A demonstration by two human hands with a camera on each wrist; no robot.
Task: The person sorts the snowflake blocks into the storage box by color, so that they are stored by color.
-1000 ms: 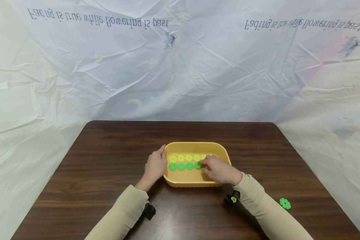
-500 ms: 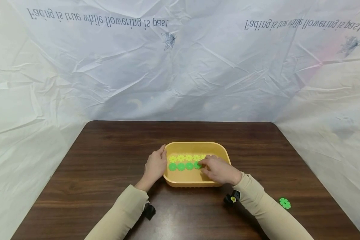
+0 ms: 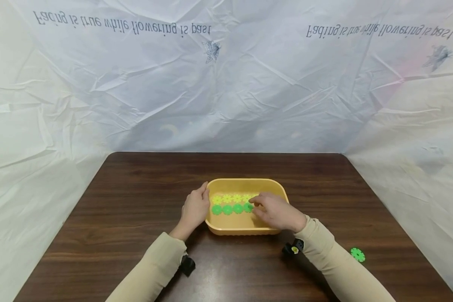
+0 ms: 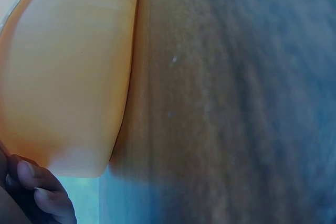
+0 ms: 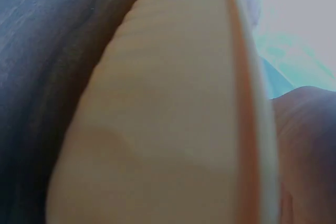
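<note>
My left hand (image 3: 196, 205) grips the left end of a yellow plastic tub (image 3: 245, 229); curled fingertips (image 4: 44, 182) show against its wall in the left wrist view. Inside the tub lie a back row of yellow notched plastic discs (image 3: 227, 199) and a front row of green notched discs (image 3: 227, 209). Over the tub's right half is my right hand (image 3: 277, 212), index finger and thumb apart beside the rightmost green disc (image 3: 248, 207), with nothing visible held between them. That hand hides the right ends of the rows. The tub wall (image 5: 157, 103) fills much of the right wrist view.
A single green notched disc (image 3: 357, 254) lies on the dark wooden table (image 3: 136, 235), to the right of my right forearm. Pale printed sheets (image 3: 226, 84) hang behind the table and at both sides.
My right hand's index finger and thumb have lifted and spread slightly off the rightmost green disc, which stays in its row. The left hand keeps its hold on the tub.
</note>
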